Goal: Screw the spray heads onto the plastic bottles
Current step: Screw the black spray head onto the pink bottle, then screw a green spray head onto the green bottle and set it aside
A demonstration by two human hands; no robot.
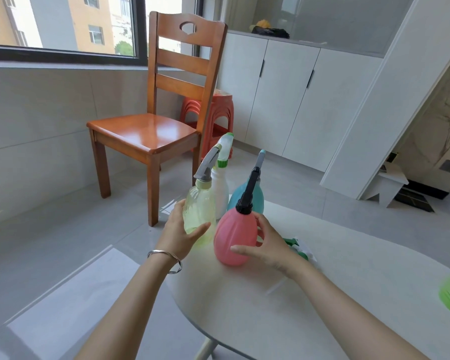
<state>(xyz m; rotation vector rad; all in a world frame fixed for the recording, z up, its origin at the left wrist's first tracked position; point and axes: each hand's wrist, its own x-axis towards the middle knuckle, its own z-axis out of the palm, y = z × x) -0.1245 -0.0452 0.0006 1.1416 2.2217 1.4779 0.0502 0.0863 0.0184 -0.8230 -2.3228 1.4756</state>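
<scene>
Hands (178, 236) (266, 244) gripping two of four bottles (233, 236)

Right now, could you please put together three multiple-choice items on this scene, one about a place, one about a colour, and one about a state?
1. Where is the blue bottle?
A. Behind the pink bottle
B. On the wooden chair
C. On the floor

2. What colour is the spray head on the pink bottle?
A. Green
B. White
C. Black

3. What is the left hand doing?
A. Resting flat on the table
B. Holding the pale yellow bottle
C. Gripping the chair

Answers: 1 A, it shows just past the pink bottle on the table. 2 C, the collar and nozzle are black. 3 B, its fingers wrap that bottle while the right hand holds the pink one.
</scene>
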